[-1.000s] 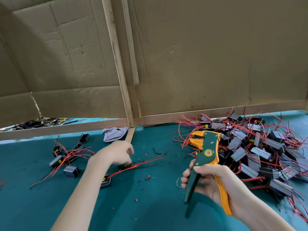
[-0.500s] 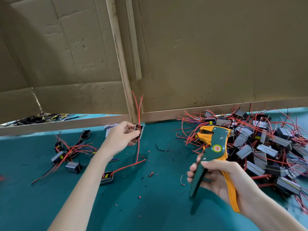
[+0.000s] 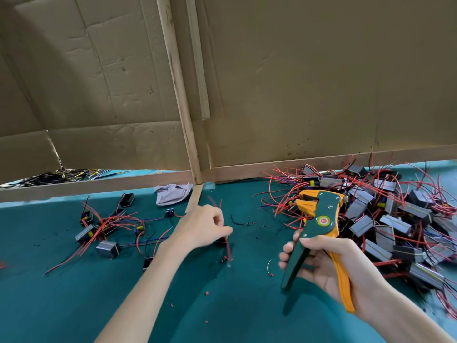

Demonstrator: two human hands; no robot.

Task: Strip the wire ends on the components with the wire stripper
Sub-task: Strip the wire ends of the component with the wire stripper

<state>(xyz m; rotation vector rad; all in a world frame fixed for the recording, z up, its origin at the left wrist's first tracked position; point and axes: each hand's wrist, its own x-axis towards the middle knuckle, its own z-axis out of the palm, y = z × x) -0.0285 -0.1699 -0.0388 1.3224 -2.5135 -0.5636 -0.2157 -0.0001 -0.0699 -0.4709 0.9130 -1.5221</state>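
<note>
- Nearest: a squeeze made before a wire end sits in the head would, I judge, waste the stroke or nick the copper; the right hand grasps the green-and-orange wire stripper, fingers wrapped round both handles, which stand spread; its head points away, apart from any wire
- Further in: the thin red wires hang slack, so an end could slip sideways or be bitten too deep; the left hand pinches their small dark boxy component with curled fingers, just above the teal-covered bench
- Beyond, right: the tangled heap of grey components could snag the tool; a smaller cluster of wired components lies left
- Farthest: the brown cardboard wall
</note>
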